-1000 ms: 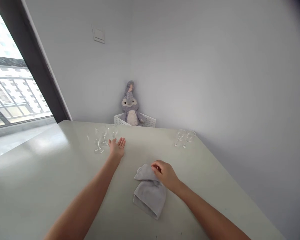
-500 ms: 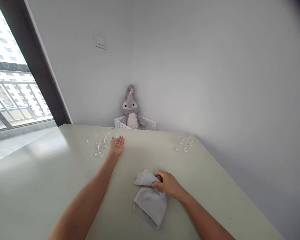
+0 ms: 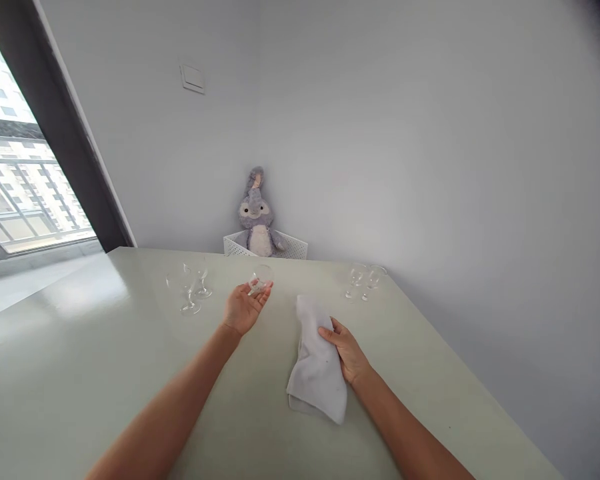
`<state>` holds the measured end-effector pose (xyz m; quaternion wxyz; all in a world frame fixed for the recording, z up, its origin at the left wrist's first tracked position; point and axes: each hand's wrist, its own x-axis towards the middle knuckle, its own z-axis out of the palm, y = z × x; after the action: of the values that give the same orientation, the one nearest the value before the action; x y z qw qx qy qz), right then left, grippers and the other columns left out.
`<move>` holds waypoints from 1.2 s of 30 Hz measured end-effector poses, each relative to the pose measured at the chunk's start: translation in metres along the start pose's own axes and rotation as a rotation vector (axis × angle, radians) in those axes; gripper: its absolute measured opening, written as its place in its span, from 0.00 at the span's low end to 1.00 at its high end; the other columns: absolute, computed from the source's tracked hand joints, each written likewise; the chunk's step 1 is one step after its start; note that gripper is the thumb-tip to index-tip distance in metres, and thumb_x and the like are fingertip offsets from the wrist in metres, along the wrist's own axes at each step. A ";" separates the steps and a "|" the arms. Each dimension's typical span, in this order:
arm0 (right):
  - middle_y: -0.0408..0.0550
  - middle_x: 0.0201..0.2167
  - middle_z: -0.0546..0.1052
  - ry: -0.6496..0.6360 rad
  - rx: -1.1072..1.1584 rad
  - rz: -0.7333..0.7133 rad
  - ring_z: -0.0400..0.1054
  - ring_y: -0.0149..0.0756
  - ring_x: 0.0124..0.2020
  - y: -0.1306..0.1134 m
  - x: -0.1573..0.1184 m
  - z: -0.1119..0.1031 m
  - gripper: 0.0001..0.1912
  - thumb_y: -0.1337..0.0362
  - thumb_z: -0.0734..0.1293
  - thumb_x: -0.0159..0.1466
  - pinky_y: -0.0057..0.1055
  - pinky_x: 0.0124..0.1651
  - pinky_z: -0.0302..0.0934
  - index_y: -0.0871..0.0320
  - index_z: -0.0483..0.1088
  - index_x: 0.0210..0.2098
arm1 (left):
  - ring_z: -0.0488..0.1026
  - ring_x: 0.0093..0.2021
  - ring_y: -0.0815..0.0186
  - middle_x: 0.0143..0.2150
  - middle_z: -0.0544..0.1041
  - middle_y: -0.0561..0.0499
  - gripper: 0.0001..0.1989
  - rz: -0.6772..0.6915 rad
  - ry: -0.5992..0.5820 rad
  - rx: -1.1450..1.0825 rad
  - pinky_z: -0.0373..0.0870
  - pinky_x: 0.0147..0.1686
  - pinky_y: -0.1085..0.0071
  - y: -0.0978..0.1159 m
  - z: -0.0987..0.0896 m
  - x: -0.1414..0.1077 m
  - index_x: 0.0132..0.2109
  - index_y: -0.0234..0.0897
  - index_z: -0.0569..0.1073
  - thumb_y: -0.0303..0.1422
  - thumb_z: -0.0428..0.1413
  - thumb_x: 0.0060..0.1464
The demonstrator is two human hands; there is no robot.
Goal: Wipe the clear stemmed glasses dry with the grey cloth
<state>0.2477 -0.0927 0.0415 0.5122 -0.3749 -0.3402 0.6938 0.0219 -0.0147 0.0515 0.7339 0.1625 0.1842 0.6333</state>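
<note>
My left hand (image 3: 246,307) is raised over the middle of the table, palm up, with its fingers round the lower part of a clear stemmed glass (image 3: 262,275). The bowl of that glass shows above the fingertips. My right hand (image 3: 346,348) grips a light grey cloth (image 3: 316,380) from its right side, thumb on top. The cloth hangs folded, its upper end lifted toward the left hand but apart from the glass. Left of my left hand stand a clear stemmed glass (image 3: 191,307) and another glass (image 3: 203,291) close behind it.
Two more stemmed glasses, one glass (image 3: 356,276) beside another glass (image 3: 374,277), stand at the table's far right. Behind the pale table (image 3: 250,427), a plush toy (image 3: 260,240) sits in a white perforated basket (image 3: 296,249). Walls meet behind it; a window (image 3: 25,180) is left.
My left hand has lifted a glass from the left group and drawn it right and nearer. My right hand has raised the cloth off the table and shifted it right.
</note>
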 end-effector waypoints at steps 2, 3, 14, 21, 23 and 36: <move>0.43 0.24 0.70 0.043 0.074 0.014 0.64 0.31 0.22 0.000 0.000 -0.003 0.18 0.63 0.71 0.46 0.31 0.28 0.61 0.59 0.65 0.35 | 0.68 0.48 0.59 0.42 0.72 0.39 0.08 -0.025 -0.035 0.052 0.67 0.47 0.65 -0.012 0.002 -0.008 0.39 0.30 0.67 0.28 0.51 0.49; 0.42 0.22 0.70 0.078 0.095 0.007 0.63 0.31 0.21 0.000 0.001 -0.004 0.17 0.63 0.70 0.47 0.31 0.27 0.61 0.59 0.65 0.35 | 0.68 0.48 0.61 0.42 0.72 0.41 0.08 -0.022 -0.050 0.080 0.66 0.48 0.66 -0.019 0.001 -0.011 0.39 0.32 0.67 0.29 0.52 0.49; 0.45 0.30 0.70 -0.152 -0.138 -0.224 0.65 0.31 0.29 -0.010 -0.005 0.042 0.16 0.56 0.63 0.57 0.27 0.29 0.60 0.58 0.66 0.42 | 0.68 0.47 0.63 0.47 0.69 0.50 0.18 0.046 -0.147 0.318 0.65 0.45 0.65 -0.062 -0.004 -0.039 0.46 0.43 0.63 0.30 0.57 0.47; 0.43 0.26 0.69 -0.318 -0.266 -0.122 0.66 0.30 0.23 -0.001 0.006 0.048 0.23 0.53 0.59 0.60 0.30 0.28 0.63 0.53 0.56 0.52 | 0.69 0.43 0.67 0.48 0.67 0.51 0.18 0.085 -0.128 0.387 0.65 0.43 0.69 -0.062 -0.001 -0.042 0.46 0.44 0.62 0.31 0.57 0.47; 0.42 0.25 0.69 -0.345 -0.326 -0.067 0.66 0.31 0.22 -0.003 0.011 0.040 0.23 0.53 0.58 0.60 0.32 0.27 0.64 0.52 0.56 0.52 | 0.68 0.43 0.68 0.47 0.67 0.51 0.18 0.104 -0.146 0.417 0.63 0.45 0.68 -0.062 0.000 -0.042 0.45 0.43 0.62 0.31 0.57 0.46; 0.46 0.28 0.71 -0.311 -0.430 -0.110 0.66 0.33 0.23 0.006 0.009 0.018 0.15 0.59 0.63 0.56 0.30 0.22 0.63 0.57 0.66 0.43 | 0.69 0.38 0.64 0.38 0.70 0.48 0.25 -0.063 -0.313 0.719 0.66 0.42 0.61 -0.064 0.004 -0.052 0.53 0.40 0.60 0.37 0.55 0.48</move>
<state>0.2273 -0.0869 0.0437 0.3994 -0.3449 -0.5741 0.6260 0.0728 -0.0752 0.0278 0.6682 0.4984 0.2850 0.4732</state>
